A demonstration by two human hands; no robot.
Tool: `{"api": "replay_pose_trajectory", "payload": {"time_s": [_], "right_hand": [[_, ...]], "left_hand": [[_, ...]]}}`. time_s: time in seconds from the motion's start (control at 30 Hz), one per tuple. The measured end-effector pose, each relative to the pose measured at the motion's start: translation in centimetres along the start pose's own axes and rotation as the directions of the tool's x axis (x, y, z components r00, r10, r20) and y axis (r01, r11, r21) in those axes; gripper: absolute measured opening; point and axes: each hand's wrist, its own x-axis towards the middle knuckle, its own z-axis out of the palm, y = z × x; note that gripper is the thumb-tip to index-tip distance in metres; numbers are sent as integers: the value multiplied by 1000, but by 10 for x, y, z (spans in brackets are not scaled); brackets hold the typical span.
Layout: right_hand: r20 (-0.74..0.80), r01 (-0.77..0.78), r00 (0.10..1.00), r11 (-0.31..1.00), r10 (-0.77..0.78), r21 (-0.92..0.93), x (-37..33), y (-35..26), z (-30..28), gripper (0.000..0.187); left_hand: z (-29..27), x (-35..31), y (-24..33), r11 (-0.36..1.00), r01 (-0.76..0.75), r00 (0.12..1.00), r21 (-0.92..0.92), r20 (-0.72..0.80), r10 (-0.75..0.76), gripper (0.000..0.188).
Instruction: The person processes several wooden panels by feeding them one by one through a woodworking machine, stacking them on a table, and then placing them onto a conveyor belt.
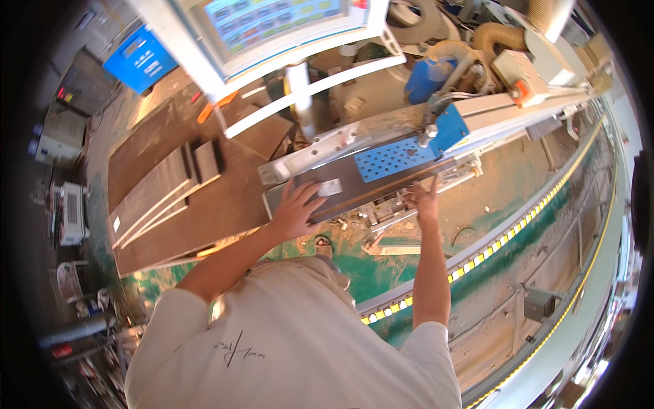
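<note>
A long dark brown board (347,178) lies along the machine bed in front of me, with a white label (330,187) stuck on its top. My left hand (296,210) rests with spread fingers on the board's left part, beside the label. At the board's front edge, farther right, is my right hand (424,202), its fingers apart. Whether those fingertips touch the board or the metal parts below it, I cannot tell. A blue perforated plate (394,160) covers the board's far right part, partly hiding it.
Several dark panels (162,185) lie on a brown table (225,208) at the left. A screen (272,20) in a white frame stands ahead. Toward the right run a machine rail (490,109) and a curved yellow-and-white striped edge (501,238). Sawdust covers the green floor (477,221).
</note>
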Motion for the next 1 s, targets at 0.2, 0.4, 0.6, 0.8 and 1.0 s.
{"api": "replay_pose_trajectory", "payload": {"time_s": [0.2, 0.4, 0.6, 0.8, 1.0], "right_hand": [[-124, 98, 990, 956, -66, 277, -28, 39, -9, 53], [40, -81, 997, 965, 73, 249, -146, 83, 68, 33], [361, -188, 917, 982, 171, 10, -198, 122, 157, 35], [704, 7, 656, 930, 273, -367, -233, 107, 294, 39], [720, -113, 549, 892, 424, -438, -277, 141, 428, 49]], "left_hand": [[23, 53, 17, 993, -119, 991, -20, 55, 120, 75], [-1, 20, -10, 995, 17, 996, -99, -86, -26, 65], [-102, -73, -199, 835, 538, 759, 115, -496, -422, 51], [-174, -223, -366, 476, 872, 490, 115, -212, -846, 84], [-164, -281, -366, 586, 806, 589, 90, -222, -777, 96]]}}
